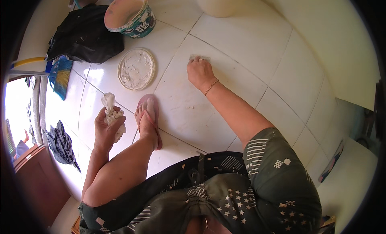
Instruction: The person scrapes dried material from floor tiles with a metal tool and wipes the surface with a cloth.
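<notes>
The right hand (200,75) was pressed low over the white tile floor (245,37), its fingers clamped on a flat grey piece (204,57), most of which they covered, so I cannot tell what kind of thing it was. The piece lay against the tile, ahead of the person and to the right of the round lid (154,69). The left hand (105,127) was raised at the person's left, fingers and thumb closed around a crumpled white cloth (109,115) that stuck out above and below the grip.

Of the containers, the green bucket (140,28) stood closest to the lid, just beyond it. Its mouth was open, whitish crust clung to its rim, and its inner wall had a pale pinkish coat; how much lay at the bottom I cannot tell. The lid lay flat, its face smeared with white paste and dotted with darker flecks. A cream tub (221,4) stood farther off at the top edge, its inside out of view. A black bag (86,35) slumped beside the bucket, its contents hidden. Nearer the person's left, a second dark bag (62,145) lay bunched on the floor.
</notes>
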`<state>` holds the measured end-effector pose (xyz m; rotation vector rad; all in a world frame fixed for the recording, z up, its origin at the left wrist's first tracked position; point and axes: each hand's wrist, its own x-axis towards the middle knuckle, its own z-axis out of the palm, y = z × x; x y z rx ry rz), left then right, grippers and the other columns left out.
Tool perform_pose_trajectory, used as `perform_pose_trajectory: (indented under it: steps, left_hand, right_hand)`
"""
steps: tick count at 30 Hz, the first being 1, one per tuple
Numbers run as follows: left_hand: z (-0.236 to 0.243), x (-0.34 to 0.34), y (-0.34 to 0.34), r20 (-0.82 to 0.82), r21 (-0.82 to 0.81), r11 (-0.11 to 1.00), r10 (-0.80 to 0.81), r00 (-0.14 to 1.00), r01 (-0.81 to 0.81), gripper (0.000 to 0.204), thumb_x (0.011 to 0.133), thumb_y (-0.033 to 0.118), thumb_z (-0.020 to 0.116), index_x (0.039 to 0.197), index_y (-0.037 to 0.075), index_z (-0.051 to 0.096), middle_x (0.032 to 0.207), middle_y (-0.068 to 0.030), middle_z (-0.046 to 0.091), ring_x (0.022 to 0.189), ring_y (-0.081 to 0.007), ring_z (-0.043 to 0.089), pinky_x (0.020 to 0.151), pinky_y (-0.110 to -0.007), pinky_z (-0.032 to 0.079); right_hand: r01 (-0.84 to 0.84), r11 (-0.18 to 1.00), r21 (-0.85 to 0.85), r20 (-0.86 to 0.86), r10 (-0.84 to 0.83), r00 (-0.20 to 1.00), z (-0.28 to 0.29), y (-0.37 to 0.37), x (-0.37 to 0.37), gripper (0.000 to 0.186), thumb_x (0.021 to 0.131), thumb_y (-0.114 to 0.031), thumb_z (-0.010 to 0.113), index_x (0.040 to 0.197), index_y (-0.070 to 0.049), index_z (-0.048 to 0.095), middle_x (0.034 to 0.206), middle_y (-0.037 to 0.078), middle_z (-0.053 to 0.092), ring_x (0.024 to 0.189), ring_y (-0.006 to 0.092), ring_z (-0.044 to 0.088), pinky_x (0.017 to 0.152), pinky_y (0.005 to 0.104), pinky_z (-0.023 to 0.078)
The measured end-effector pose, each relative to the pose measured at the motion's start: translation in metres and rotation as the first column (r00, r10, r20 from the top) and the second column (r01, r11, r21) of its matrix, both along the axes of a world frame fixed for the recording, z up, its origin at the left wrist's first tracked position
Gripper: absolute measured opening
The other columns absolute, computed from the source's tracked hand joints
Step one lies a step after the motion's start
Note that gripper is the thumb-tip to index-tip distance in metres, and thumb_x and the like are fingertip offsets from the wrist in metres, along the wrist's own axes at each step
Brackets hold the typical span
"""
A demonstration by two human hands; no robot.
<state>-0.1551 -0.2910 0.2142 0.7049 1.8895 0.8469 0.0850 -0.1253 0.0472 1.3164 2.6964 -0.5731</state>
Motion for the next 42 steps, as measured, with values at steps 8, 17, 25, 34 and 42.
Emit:
perform_pose_trajectory:
  steps: [8,17,25,34,42]
  left_hand:
    - [-0.012,-0.01,-0.025,0.024,-0.032,0.999,0.016,1.0,-0.015,0.025,0.072,0.0,0.065,0.094,0.002,0.055,0.076,-0.003,0.058,0.065,-0.0084,0.055,0.056,-0.023,0.045]
    - [-0.014,-0.012,-0.028,0.033,0.007,1.0,0.023,0.999,-0.023,0.024,0.072,0.0,0.065,0.094,0.002,0.055,0.078,-0.0033,0.059,0.066,-0.0081,0.054,0.058,-0.023,0.045]
    - [-0.017,-0.016,-0.028,0.068,0.032,0.999,0.018,0.998,-0.021,0.025,0.072,0.002,0.067,0.095,0.002,0.056,0.079,-0.0027,0.059,0.069,-0.0083,0.054,0.061,-0.023,0.045]
    - [-0.023,-0.022,-0.028,0.099,0.008,1.0,0.012,0.995,-0.012,0.028,0.071,0.004,0.067,0.096,0.003,0.055,0.081,-0.0035,0.059,0.068,-0.0093,0.056,0.06,-0.024,0.046]
    - [-0.021,-0.025,-0.024,0.055,0.019,1.0,-0.019,0.998,0.018,0.029,0.07,0.004,0.067,0.096,0.002,0.055,0.081,-0.0037,0.059,0.07,-0.0097,0.056,0.061,-0.024,0.046]
  right_hand:
    - [-0.187,0.905,0.381,-0.018,0.21,0.978,-0.012,-0.09,0.011,0.014,0.071,-0.005,0.051,0.078,0.004,0.057,0.087,0.025,0.055,0.08,0.0358,0.055,0.067,0.0453,0.048]
    - [-0.358,0.928,0.102,0.04,0.356,0.934,0.005,-0.133,0.007,0.025,0.069,-0.008,0.052,0.088,0.008,0.058,0.088,0.025,0.054,0.078,0.0337,0.055,0.069,0.0446,0.049]
    - [-0.068,0.981,0.179,0.022,0.066,0.998,-0.017,-0.093,-0.019,0.038,0.074,-0.011,0.051,0.105,0.012,0.053,0.106,0.031,0.053,0.091,0.0394,0.055,0.082,0.0451,0.045]
    - [-0.182,0.909,0.374,0.017,0.189,0.982,-0.004,-0.105,-0.02,0.022,0.073,-0.007,0.053,0.091,0.004,0.058,0.095,0.022,0.056,0.081,0.0277,0.057,0.072,0.0395,0.05]
    - [-0.193,0.961,0.197,0.024,0.192,0.981,-0.007,-0.071,-0.04,0.017,0.073,-0.006,0.052,0.086,0.004,0.057,0.084,0.018,0.059,0.077,0.0304,0.06,0.067,0.0439,0.05]
